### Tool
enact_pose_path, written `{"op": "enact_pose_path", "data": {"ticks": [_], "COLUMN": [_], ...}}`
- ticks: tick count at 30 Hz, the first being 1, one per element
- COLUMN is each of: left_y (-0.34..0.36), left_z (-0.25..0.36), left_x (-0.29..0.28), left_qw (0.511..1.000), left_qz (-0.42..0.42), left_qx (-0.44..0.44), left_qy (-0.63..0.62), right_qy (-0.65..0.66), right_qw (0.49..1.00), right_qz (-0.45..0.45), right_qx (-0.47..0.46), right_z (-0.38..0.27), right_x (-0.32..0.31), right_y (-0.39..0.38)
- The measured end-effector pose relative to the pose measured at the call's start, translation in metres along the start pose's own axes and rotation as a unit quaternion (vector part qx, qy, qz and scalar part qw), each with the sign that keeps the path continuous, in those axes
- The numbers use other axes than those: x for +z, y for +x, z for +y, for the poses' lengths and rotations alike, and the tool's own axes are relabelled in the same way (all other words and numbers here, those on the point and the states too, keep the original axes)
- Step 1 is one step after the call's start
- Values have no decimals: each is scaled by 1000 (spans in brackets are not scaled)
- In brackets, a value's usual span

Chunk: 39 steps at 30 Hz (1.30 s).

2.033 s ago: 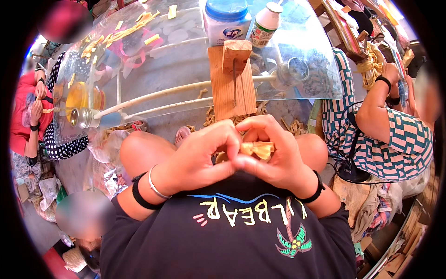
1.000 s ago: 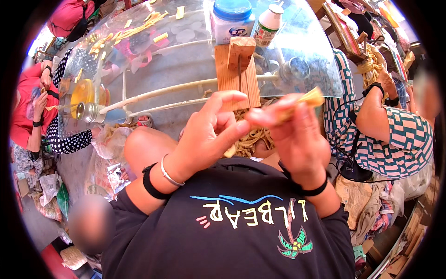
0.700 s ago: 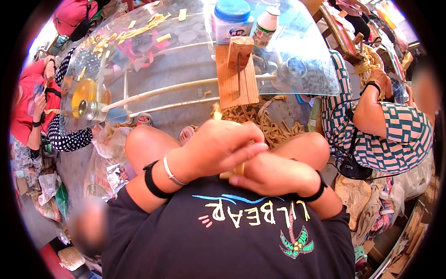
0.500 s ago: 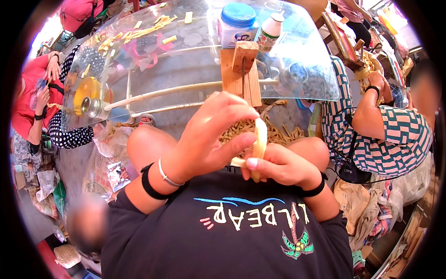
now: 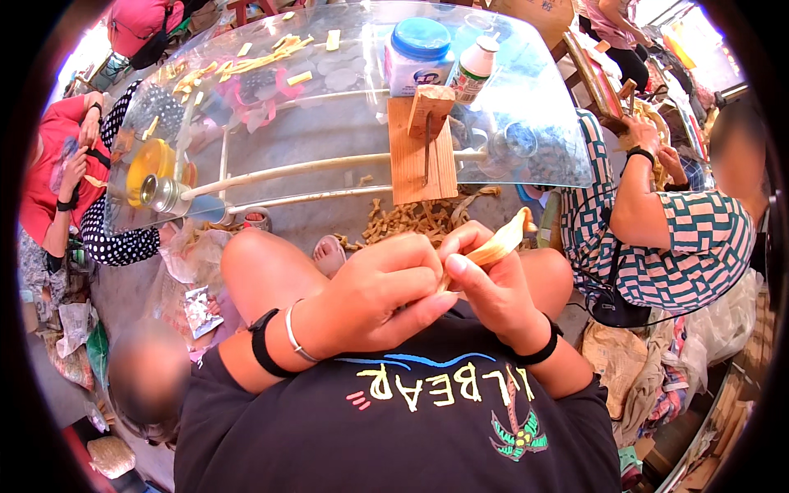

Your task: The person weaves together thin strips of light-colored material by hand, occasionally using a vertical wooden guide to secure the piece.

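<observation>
Above my lap, my right hand [image 5: 497, 292] pinches a pale yellow, folded flat strip [image 5: 503, 243] between thumb and fingers. Its wider end sticks up past the fingers, toward the right. My left hand [image 5: 386, 283] is closed right beside it, with its fingertips at the strip's lower end. That end is mostly hidden between the two hands. Beyond my hands, a wooden board [image 5: 423, 168] juts over the near edge of the glass table [image 5: 345, 127]; a wooden block [image 5: 431, 108] and a thin metal rod are on it.
A blue-lidded tub [image 5: 419, 49] and a white bottle [image 5: 477, 66] stand on the table, with yellow strips [image 5: 271, 56] at the far left. Brown scraps [image 5: 411, 220] lie on the floor below. A person in red [image 5: 62, 156] sits left; a person in patterned clothing [image 5: 666, 218] works at right.
My right hand has turned upward and lifted the strip, which now tilts to the right. My left hand has come down and closed beside it, its fingers less spread.
</observation>
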<state>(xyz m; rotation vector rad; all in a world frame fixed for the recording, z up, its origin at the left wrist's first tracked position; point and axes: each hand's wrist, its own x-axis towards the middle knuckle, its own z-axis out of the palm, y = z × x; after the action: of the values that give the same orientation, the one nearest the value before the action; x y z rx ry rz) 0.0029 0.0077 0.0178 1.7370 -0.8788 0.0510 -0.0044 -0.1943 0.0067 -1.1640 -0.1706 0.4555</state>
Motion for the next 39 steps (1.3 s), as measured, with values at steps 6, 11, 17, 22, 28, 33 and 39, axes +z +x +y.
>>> {"op": "enact_pose_path", "data": {"ticks": [6, 11, 17, 22, 28, 33, 39], "left_y": [2, -8, -3, -1, 2, -3, -9], "left_z": [-11, -19, -8, 2, -7, -16, -24], "left_x": [11, 10, 13, 18, 20, 8, -36], "left_qw": [998, 991, 945, 993, 977, 987, 983], "left_qz": [30, -38, 23, 34, 89, -56, -115], "left_qx": [-24, -78, -229, -108, -140, -111, -140], "left_qy": [-48, -98, -231, -28, -136, -105, -34], "right_qy": [38, -57, -359, -497, -480, -463, -423], "right_qw": [998, 993, 886, 787, 800, 840, 894], "right_qz": [-42, -56, -1, 125, 93, 26, -63], "right_qx": [-10, -85, -292, -342, -348, -280, -131], "right_z": [-1, 9, 9, 16, 23, 18, -17], "right_x": [-10, -18, -9, -4, -11, -9, -25], "right_y": [-5, -13, -7, -9, -12, -8, -8]}}
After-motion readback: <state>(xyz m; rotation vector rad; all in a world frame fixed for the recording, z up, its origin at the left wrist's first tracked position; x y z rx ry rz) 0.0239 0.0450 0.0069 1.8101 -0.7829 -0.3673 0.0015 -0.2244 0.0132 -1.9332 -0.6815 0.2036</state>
